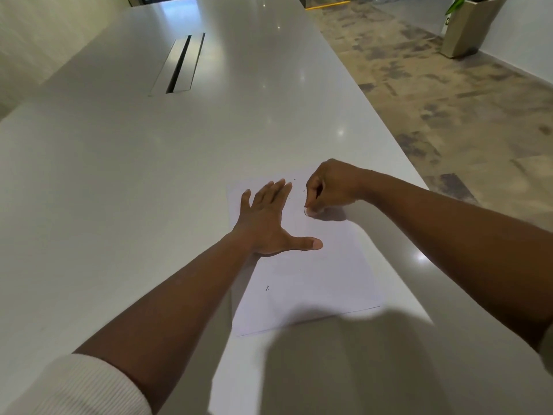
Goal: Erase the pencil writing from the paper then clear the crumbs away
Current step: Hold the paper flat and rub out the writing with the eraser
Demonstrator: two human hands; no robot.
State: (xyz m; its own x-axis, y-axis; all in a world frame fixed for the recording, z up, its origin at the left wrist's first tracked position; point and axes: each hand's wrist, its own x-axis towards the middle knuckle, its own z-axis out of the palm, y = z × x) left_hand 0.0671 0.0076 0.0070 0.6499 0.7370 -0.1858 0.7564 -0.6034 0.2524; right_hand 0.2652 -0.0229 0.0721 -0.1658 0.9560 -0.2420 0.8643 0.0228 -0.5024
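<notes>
A white sheet of paper (314,283) lies on the pale table near its right edge. My left hand (266,220) presses flat on the sheet's upper left part, fingers straight and thumb spread to the right. My right hand (329,185) is curled over the upper right part of the sheet and pinches a small white eraser (308,211), whose tip touches the paper. A small pencil mark (267,288) shows lower on the sheet. Several tiny dark crumbs (300,269) are scattered across the paper, some near my fingertips.
The long pale table (149,175) stretches far ahead, with a metal cable slot (179,65) set into its middle. Its right edge runs close beside the paper. Beyond it lies patterned floor and a tall planter (466,25) at the far right.
</notes>
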